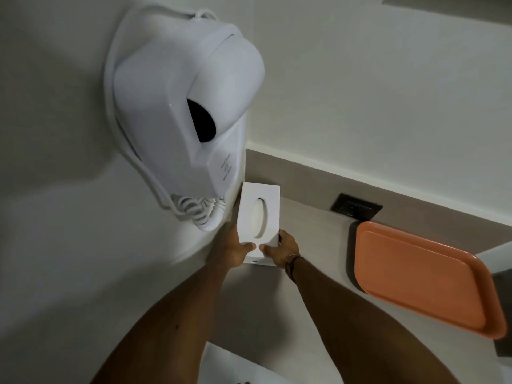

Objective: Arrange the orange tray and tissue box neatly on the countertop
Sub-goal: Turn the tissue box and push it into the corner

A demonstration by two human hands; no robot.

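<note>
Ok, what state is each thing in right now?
White rectangular tissue box: gripped at its near end by both hands, oval slot up.
Left hand: closed on the box.
Right hand: closed on the box.
Orange plastic tray: flat on countertop, empty, untouched.

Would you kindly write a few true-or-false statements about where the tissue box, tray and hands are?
1. Both hands, left hand and right hand, grip the white rectangular tissue box. True.
2. The flat orange plastic tray lies left of the box. False: it lies right of it.
3. Something sits on the tray. False: it is bare.
4. A white wall-mounted hair dryer hangs above the box. True.
</note>
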